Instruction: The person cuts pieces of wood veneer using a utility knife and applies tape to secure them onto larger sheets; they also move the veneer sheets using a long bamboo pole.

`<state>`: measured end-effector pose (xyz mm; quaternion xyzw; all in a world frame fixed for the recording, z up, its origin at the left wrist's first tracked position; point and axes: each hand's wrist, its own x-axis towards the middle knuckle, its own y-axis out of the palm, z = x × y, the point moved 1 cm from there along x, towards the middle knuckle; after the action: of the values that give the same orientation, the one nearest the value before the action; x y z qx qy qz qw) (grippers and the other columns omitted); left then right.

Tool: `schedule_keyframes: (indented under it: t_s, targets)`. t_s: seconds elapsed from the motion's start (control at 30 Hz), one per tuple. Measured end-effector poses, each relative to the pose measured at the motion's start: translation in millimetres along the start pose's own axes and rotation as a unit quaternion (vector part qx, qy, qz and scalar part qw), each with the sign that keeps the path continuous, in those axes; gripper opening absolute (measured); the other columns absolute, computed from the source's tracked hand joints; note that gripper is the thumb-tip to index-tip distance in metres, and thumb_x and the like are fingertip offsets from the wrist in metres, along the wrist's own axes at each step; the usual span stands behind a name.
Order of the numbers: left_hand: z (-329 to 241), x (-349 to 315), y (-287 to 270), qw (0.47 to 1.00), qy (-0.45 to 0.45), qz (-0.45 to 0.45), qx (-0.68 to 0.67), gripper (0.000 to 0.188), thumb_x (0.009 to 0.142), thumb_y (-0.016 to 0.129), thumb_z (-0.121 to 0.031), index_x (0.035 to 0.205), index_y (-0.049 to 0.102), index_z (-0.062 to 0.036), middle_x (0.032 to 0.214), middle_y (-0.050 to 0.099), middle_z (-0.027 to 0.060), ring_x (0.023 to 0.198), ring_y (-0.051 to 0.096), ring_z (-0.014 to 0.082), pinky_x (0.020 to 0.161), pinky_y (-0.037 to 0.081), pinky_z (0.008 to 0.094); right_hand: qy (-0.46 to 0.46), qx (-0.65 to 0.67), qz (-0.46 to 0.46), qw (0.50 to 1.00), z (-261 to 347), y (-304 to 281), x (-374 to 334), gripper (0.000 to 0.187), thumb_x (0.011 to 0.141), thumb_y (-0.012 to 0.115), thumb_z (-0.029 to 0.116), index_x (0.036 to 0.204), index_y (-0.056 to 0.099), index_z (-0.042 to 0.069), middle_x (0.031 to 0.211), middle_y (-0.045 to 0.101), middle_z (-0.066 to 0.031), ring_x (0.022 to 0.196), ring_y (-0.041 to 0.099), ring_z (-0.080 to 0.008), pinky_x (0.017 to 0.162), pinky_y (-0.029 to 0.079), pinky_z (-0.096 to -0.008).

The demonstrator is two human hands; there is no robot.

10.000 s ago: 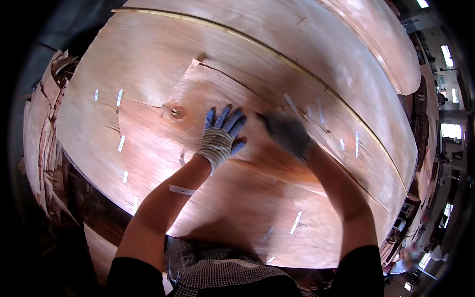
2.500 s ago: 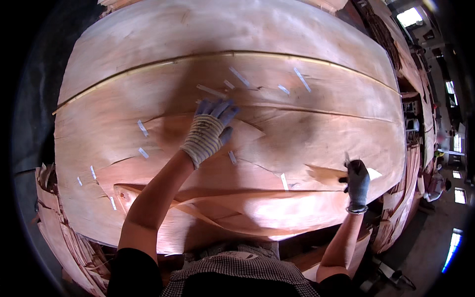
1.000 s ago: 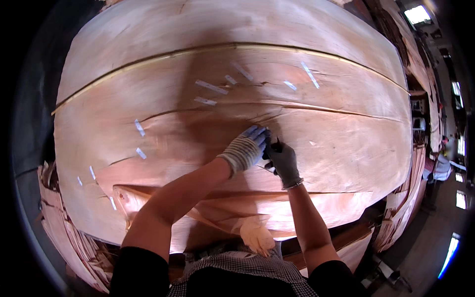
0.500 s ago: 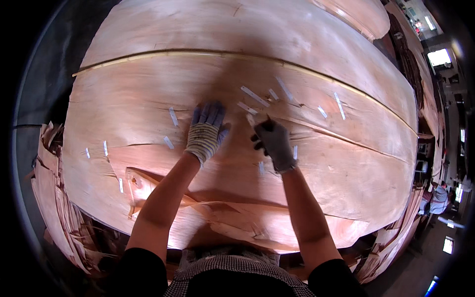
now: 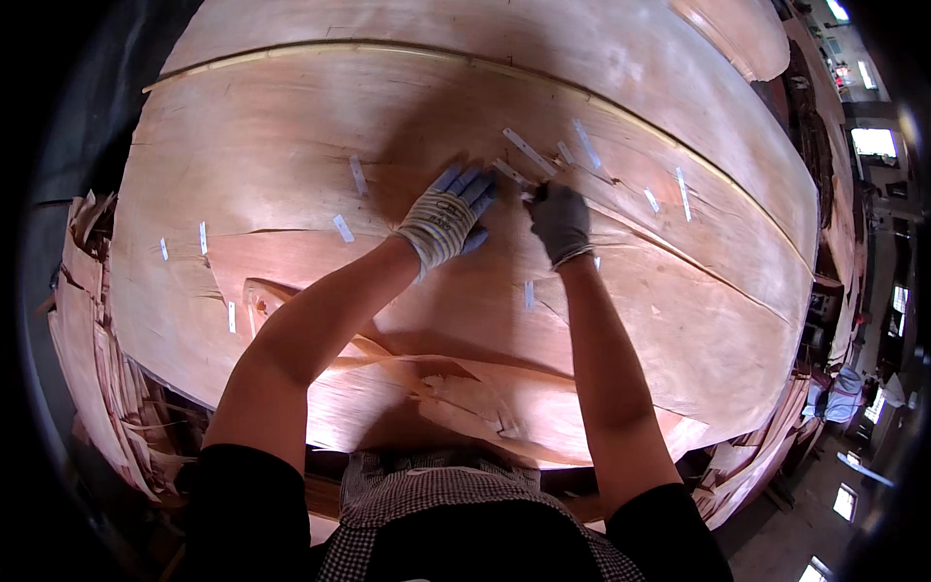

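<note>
Watching remotely, I have the left grip (image 5: 446,215) laid flat, fingers extended, on the wood sheet (image 5: 291,175), likely to steady it. Right grip (image 5: 562,221) is curled just beside, fingertips near the end of one of the tape strips (image 5: 529,152); I can't tell if it's pinching anything. Sheet lies under both, filling most of the view: pinkish-tan, cracked, rippled, a loose-looking flap (image 5: 449,373) towards the checked apron (image 5: 436,488). Tape sits around cracks, presumably holding them together; yellow stick (image 5: 373,45) across the far part, purpose unclear.
</note>
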<state>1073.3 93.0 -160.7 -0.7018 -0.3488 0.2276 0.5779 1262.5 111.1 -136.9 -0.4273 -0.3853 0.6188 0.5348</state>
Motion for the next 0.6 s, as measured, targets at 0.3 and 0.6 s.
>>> schedule_keyframes:
  t_s: [0.3,0.6]
  targets:
    - [-67.5,-72.5,-15.8,0.999,-0.006,-0.029,-0.022,0.045,0.086,0.053,-0.033,0.126,0.053,-0.0125,0.137,0.045,0.0054,0.131,0.033,0.0275,0.111,0.016,0.0519,0.293,0.447,0.16,0.83,30.4,4.8,-114.3,0.027,0.082,0.066,0.029,0.084,0.061,0.002,0.06,0.061,-0.0067,0.047,0.06,-0.0148,0.04,0.044,-0.0289]
    - [-134.4,-101.5,-24.1,0.991,0.025,0.101,-0.079,0.045,0.09,0.046,-0.041,0.124,0.055,-0.0131,0.126,0.053,0.0107,0.124,0.042,0.0239,0.108,0.015,0.0578,0.294,0.249,0.018,0.923,-61.4,-48.8,-260.2,0.022,0.087,0.055,0.021,0.097,0.064,0.003,0.059,0.061,-0.0089,0.044,0.058,-0.0155,0.043,0.046,-0.0298]
